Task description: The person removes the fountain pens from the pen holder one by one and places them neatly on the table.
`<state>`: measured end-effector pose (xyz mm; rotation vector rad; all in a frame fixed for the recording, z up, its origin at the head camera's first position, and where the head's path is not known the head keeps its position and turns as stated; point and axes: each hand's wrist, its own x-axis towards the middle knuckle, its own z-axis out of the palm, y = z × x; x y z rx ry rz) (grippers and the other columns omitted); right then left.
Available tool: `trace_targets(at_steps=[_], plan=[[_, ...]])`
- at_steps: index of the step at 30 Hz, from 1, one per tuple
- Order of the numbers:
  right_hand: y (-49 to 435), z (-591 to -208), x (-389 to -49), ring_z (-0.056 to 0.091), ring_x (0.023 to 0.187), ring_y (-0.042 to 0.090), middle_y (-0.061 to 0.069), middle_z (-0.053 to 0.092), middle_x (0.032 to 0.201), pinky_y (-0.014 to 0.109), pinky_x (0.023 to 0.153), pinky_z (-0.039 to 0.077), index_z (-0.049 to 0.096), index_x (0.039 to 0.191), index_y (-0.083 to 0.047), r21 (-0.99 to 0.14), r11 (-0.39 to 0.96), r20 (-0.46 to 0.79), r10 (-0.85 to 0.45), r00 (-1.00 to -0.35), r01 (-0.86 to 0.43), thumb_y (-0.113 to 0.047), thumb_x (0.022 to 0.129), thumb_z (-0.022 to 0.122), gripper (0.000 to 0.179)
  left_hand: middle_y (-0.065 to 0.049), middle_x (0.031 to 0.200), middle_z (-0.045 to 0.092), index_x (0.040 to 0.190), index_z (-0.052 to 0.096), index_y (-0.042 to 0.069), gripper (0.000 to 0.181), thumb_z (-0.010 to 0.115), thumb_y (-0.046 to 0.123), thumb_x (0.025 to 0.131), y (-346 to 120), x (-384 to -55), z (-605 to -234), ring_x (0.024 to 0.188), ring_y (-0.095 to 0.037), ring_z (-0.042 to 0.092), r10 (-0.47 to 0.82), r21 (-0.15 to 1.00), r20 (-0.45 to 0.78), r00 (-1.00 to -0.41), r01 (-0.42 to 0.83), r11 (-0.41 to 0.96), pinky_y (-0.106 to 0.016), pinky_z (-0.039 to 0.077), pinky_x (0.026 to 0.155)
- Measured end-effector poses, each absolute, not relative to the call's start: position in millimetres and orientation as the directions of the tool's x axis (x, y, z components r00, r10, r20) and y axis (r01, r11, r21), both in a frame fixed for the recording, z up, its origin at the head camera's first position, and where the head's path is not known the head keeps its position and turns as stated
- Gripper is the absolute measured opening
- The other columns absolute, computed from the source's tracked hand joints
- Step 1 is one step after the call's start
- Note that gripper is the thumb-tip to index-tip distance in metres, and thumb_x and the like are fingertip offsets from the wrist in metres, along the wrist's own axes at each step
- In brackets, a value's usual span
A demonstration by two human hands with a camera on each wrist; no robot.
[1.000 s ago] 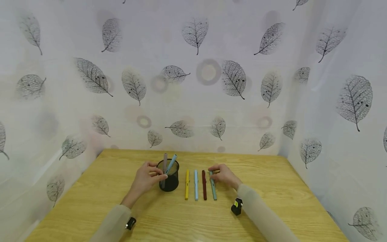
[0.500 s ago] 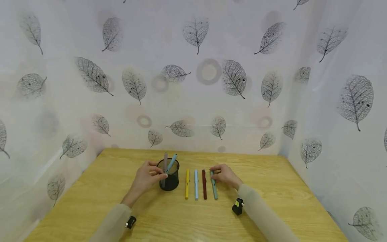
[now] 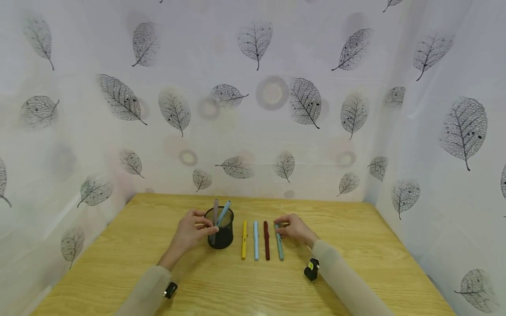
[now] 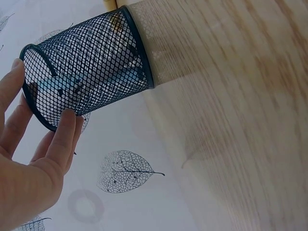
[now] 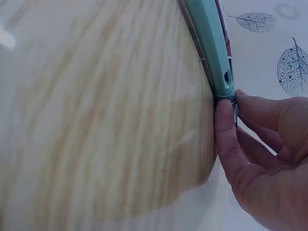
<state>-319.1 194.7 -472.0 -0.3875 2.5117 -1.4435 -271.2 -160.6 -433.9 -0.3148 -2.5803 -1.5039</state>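
My left hand point(image 3: 190, 235) grips a black mesh pen holder point(image 3: 223, 239) by its upper part, fingers and thumb around the rim. The left wrist view shows the holder's mesh wall point(image 4: 91, 67) and fingertips against it. A greyish-mauve pen point(image 3: 215, 210) and a blue pen point(image 3: 225, 210) stand in the holder, the blue one tilted right. My right hand point(image 3: 294, 229) pinches the far end of a grey-green pen point(image 3: 280, 250) lying on the table. In the right wrist view, thumb and finger meet at that green pen point(image 5: 211, 43); the fingers hide its end.
Left of the green pen lie a dark red pen point(image 3: 266, 241), a light blue pen point(image 3: 256, 241) and a yellow pen point(image 3: 243, 241), roughly parallel. The wooden table point(image 3: 221, 285) ends at a leaf-patterned curtain point(image 3: 253, 131) behind and at both sides.
The right hand and the far end of the green pen have shifted very slightly to the right. The left hand and pen holder have stayed in place.
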Motion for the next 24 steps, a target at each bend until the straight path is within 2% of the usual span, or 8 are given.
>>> trace_targets(at_steps=[24], plan=[[196.0,-472.4,-321.9,0.066,0.097,0.021,0.028,0.052,0.138,0.034,0.078,0.062,0.057,0.132,0.007,-0.901,0.432,-0.114,-0.314,-0.942,-0.035,0.004,0.094,0.056,0.037,-0.018,0.131,0.05,0.082,0.074,0.005,0.014,0.083,0.016,0.08,-161.0,-272.0,-435.7,0.121,-0.036,0.053,0.109,0.86,0.22,-0.97,0.245,0.448,-0.045,0.056,0.095]])
